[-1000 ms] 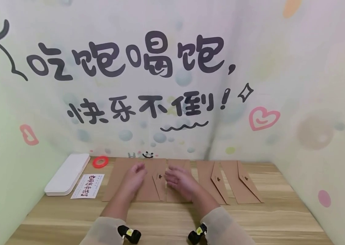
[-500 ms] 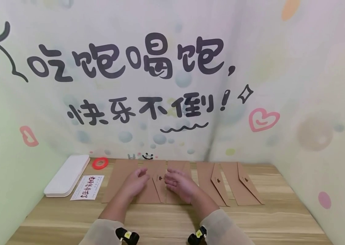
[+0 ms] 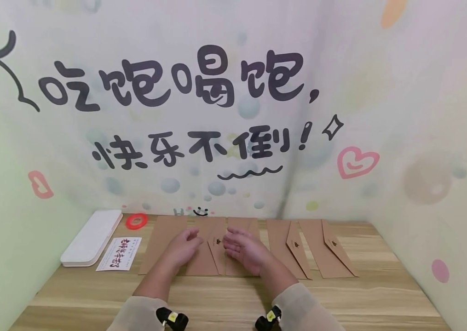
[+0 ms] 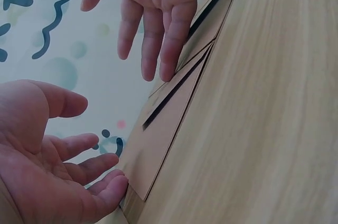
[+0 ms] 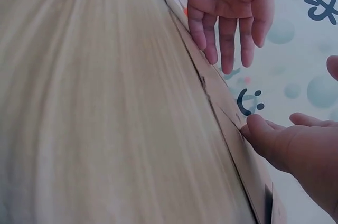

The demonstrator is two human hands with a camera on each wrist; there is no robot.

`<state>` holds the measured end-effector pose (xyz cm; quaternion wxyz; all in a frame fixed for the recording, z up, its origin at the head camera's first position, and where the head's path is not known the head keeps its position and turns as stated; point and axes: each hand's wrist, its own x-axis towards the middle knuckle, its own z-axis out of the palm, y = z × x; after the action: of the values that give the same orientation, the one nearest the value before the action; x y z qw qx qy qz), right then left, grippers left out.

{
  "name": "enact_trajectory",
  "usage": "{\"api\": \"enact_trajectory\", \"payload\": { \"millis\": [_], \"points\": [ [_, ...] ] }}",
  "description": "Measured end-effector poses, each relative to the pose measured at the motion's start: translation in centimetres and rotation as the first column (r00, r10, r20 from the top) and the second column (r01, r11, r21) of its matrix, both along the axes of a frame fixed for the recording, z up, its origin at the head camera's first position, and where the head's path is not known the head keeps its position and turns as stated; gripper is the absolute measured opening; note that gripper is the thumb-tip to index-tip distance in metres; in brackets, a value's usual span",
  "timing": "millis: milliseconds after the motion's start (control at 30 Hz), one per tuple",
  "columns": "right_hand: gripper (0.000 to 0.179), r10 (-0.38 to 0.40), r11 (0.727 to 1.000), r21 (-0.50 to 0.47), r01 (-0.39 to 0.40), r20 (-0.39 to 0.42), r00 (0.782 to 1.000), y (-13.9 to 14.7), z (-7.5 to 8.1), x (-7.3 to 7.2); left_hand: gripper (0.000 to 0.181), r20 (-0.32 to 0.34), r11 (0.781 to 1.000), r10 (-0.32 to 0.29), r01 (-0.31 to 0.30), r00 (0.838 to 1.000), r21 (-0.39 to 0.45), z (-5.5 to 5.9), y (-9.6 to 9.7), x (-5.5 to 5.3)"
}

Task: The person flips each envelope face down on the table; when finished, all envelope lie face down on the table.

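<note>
Several brown kraft-paper envelopes lie in a row on the wooden table, some with a pointed flap and a small dark print. My left hand is over the leftmost envelope and the flapped envelope beside it. Over the middle envelope is my right hand. The palms face each other across a gap, with nothing between them. Both hands have loose, slightly bent fingers, seen in the left wrist view on the left hand and the right hand. Parts of the envelopes are hidden behind the hands.
To the right lie two more envelopes, one nearer and one at the end. On the left are a white flat case, a red tape roll and a card with red writing. A printed curtain hangs behind the table.
The left hand has shifted slightly and its fingers sit a little differently. The right hand has hardly moved. Envelopes, card, tape roll and case lie as before; the head view tilts slightly.
</note>
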<state>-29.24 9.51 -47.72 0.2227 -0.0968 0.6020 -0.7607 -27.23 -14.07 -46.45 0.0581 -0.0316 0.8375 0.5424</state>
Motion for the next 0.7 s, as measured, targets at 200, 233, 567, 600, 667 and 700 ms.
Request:
{"api": "enact_trajectory", "payload": {
  "millis": [200, 233, 567, 600, 667, 700],
  "points": [
    [0.069, -0.032, 0.998, -0.045, 0.031, -0.01, 0.999, 0.2, 0.2, -0.5, 0.062, 0.005, 1.0, -0.013, 0.013, 1.0, -0.019, -0.1, 0.1, 0.0],
    [0.068, -0.034, 0.998, -0.048, 0.033, -0.017, 0.999, 0.2, 0.3, -0.5, 0.063, 0.003, 1.0, -0.016, 0.016, 1.0, -0.019, -0.1, 0.2, 0.0],
    [0.068, 0.007, 1.0, -0.023, -0.008, -0.081, 0.997, -0.3, 1.1, 0.1, 0.063, -0.025, 0.997, -0.068, 0.069, 0.997, 0.042, 0.2, 1.0, 0.2],
    [0.068, 0.013, 1.0, -0.018, -0.014, -0.088, 0.996, -0.4, 1.1, 0.2, 0.063, -0.028, 0.995, -0.079, 0.08, 0.996, 0.061, 0.3, 1.1, 0.3],
    [0.067, 0.029, 1.0, -0.008, -0.03, -0.101, 0.995, -0.6, 1.3, 0.3, 0.061, -0.034, 0.989, -0.102, 0.105, 0.994, 0.108, 0.4, 1.3, 0.3],
    [0.066, 0.041, 0.999, 0.0, -0.041, -0.108, 0.993, -0.6, 1.3, 0.4, 0.06, -0.03, 0.985, -0.111, 0.114, 0.993, 0.131, 0.5, 1.4, 0.4]
  ]
}}
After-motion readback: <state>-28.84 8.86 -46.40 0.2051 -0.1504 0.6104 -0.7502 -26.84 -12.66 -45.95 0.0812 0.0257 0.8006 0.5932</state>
